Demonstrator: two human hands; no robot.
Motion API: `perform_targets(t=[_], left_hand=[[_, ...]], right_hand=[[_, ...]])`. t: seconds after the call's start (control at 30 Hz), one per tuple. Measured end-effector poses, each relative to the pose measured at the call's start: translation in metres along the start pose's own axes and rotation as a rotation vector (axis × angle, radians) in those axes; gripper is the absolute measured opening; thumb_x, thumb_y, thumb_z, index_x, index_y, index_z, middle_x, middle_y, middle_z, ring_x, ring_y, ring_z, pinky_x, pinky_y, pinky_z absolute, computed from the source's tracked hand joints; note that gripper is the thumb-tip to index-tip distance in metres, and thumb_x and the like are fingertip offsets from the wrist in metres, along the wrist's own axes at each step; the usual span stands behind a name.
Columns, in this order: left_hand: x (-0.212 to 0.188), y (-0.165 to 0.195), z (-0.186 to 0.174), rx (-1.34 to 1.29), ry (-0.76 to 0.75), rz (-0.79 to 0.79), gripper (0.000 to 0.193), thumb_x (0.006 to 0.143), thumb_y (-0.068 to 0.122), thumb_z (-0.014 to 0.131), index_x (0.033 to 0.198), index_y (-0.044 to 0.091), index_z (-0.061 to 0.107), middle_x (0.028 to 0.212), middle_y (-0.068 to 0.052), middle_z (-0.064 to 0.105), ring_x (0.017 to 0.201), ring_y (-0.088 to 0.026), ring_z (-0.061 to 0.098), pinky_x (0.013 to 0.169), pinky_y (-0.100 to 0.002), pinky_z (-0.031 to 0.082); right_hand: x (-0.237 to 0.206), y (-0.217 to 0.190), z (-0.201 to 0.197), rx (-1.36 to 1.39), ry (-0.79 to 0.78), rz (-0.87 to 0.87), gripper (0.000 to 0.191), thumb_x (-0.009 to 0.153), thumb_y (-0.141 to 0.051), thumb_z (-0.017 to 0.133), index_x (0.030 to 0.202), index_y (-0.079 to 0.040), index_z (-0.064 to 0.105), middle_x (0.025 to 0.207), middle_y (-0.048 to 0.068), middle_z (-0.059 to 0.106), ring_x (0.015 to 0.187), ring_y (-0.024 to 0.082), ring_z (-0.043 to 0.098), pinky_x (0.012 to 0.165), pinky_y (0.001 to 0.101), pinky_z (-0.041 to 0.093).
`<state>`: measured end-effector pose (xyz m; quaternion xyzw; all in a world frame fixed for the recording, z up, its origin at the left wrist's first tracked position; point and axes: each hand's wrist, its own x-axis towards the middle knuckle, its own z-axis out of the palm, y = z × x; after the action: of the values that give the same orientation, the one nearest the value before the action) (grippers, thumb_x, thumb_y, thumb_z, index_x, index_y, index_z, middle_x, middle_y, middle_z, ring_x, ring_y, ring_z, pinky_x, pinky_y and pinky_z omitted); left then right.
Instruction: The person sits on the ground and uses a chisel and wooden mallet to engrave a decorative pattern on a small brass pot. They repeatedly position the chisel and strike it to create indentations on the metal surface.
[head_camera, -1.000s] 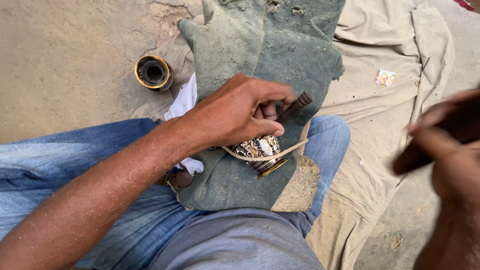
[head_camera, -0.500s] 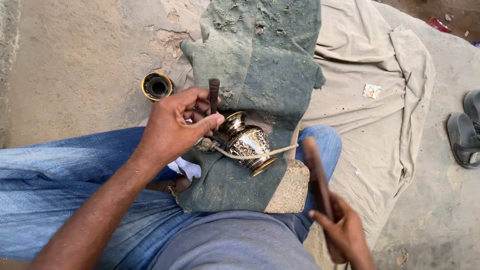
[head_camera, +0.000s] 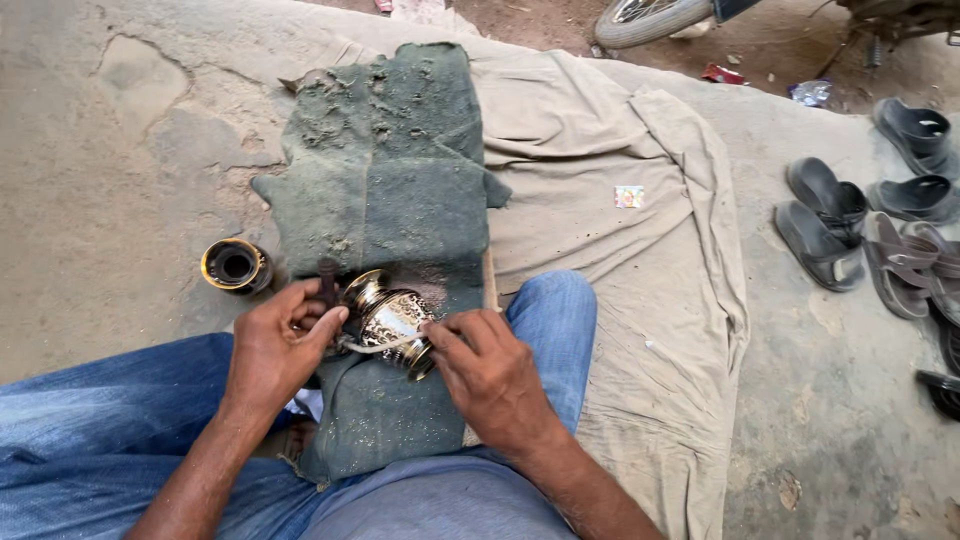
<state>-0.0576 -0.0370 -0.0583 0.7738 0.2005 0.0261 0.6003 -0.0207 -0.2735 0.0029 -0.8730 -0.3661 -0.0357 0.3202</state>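
**Both hands steady an engraved brass vase on a green cloth**

An ornate brass vase (head_camera: 388, 318) lies on its side on a dusty green cloth (head_camera: 385, 190) draped over the person's lap, near the middle of the scene. Working it well calls for a firm brace on the neck end and a light, controlled touch at the foot, so the piece cannot roll on the soft cloth.

The left hand (head_camera: 280, 345) comes in from the near left, wrist bent inward, fingers curled around a dark tool handle (head_camera: 327, 282) beside the vase's mouth. The right hand (head_camera: 490, 375) reaches from the near right, fingertips pinched at the base end; it may be gripping a pale strap there, though the view is too tight to be sure.

A small brass-rimmed ring (head_camera: 235, 266) sits on the ground to the left. Several sandals (head_camera: 822, 215) lie far right, beyond the beige sheet (head_camera: 640, 290).
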Motion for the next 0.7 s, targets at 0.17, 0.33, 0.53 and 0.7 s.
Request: perform_targets(t=[0.17,0.33,0.53,0.7], left_hand=[[-0.001,0.010,0.016,0.245,0.176,0.194,0.033,0.090,0.011,0.079,0.121,0.003,0.071,0.091,-0.010,0.077,0.075,-0.015,0.075,0.063,-0.031,0.057],[0.014,0.020,0.024,0.511,0.257,0.562,0.028,0.088,0.012,0.080,0.114,0.004,0.074,0.083,-0.013,0.071,0.071,-0.029,0.069,0.063,-0.043,0.053],[0.004,0.021,0.021,0.430,0.243,0.587,0.028,0.087,0.011,0.080,0.114,0.005,0.074,0.093,-0.013,0.074,0.080,-0.029,0.071,0.070,-0.042,0.055],[-0.003,0.019,0.014,0.454,0.264,0.465,0.032,0.085,0.013,0.080,0.116,0.006,0.074,0.100,-0.014,0.076,0.087,-0.028,0.074,0.071,-0.039,0.058]], right_hand=[[-0.005,-0.004,0.000,0.094,0.053,0.085,0.020,0.087,0.000,0.077,0.106,-0.001,0.070,0.090,0.010,0.066,0.082,0.027,0.065,0.070,0.0415,0.054],[-0.011,-0.011,0.007,-0.085,0.070,0.210,0.011,0.083,-0.002,0.076,0.086,-0.002,0.065,0.079,0.013,0.062,0.076,0.032,0.064,0.062,0.0453,0.050],[-0.009,-0.006,0.010,-0.070,0.065,0.234,0.009,0.081,-0.002,0.073,0.081,-0.004,0.064,0.077,0.012,0.066,0.074,0.032,0.067,0.064,0.0446,0.052],[-0.007,0.000,0.004,0.232,-0.220,0.433,0.001,0.084,-0.007,0.076,0.085,-0.006,0.076,0.080,0.009,0.074,0.072,0.024,0.072,0.065,0.0382,0.054]])
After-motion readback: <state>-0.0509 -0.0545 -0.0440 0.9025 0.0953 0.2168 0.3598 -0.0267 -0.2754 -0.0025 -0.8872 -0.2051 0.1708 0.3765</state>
